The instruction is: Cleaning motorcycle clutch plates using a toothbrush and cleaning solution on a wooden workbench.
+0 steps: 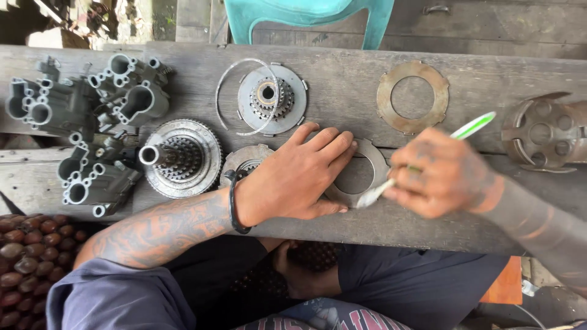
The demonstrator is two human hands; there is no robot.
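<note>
My left hand (299, 177) lies flat on the wooden bench, fingers pressing the left side of a grey metal clutch ring (367, 164). My right hand (437, 174), blurred, grips a green and white toothbrush (474, 127), its bristle end touching the lower right rim of the ring. A black band circles my left wrist. Another flat ring, rust-brown (413, 96), lies farther back on the bench.
A toothed hub on a round plate with a wire ring (269, 98) sits behind my left hand. A geared clutch drum (180, 157) and grey cast engine parts (79, 122) lie left. A holed round housing (541, 134) is right. A teal plastic chair (306, 15) stands beyond.
</note>
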